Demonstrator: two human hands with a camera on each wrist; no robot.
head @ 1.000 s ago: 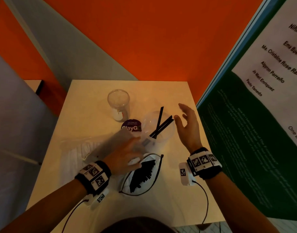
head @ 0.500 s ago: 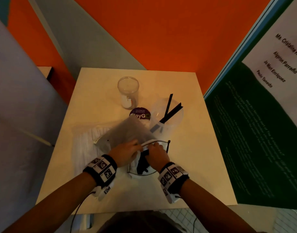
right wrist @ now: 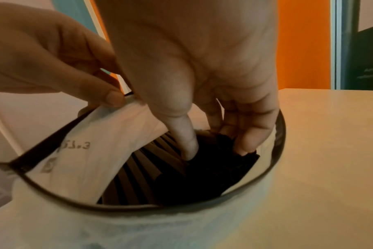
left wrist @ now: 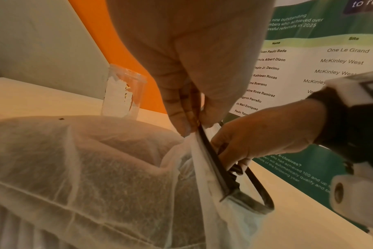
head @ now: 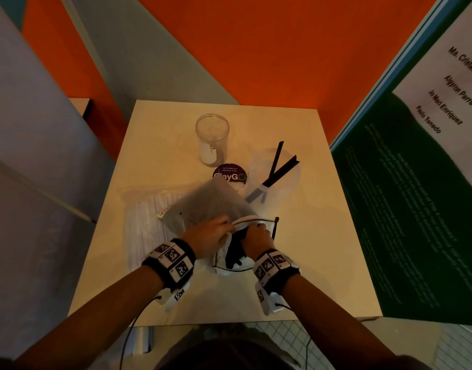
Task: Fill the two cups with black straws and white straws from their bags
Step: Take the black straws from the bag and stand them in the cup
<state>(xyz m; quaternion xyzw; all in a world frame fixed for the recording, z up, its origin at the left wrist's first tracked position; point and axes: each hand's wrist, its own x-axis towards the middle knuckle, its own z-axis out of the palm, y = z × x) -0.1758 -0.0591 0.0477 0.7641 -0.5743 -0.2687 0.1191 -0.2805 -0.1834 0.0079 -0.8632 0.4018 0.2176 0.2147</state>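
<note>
The left hand [head: 212, 235] is pinching the top edge of the black straw bag [head: 211, 206] between thumb and fingers, holding its mouth wide. The bag is lying near the middle of the counter [head: 323, 236], toward the near edge, and it is resting partly on the bag of white straws [head: 144, 222], which is lying by the left edge. The right hand [head: 256, 236] is reaching down into the open mouth. Its grip is curling around a bunch of black straws [right wrist: 202, 171] inside the bag, with the thumb on one side and the fingers on the other. A wide clear cup [head: 276, 177] is standing just past the bag, closer to the right edge, and a few black straws are leaning in it. A tall clear cup [head: 212, 140] is standing near the far edge with no straws in it. A round purple sticker [head: 229, 174] is sitting on the counter between the two cups.
</note>
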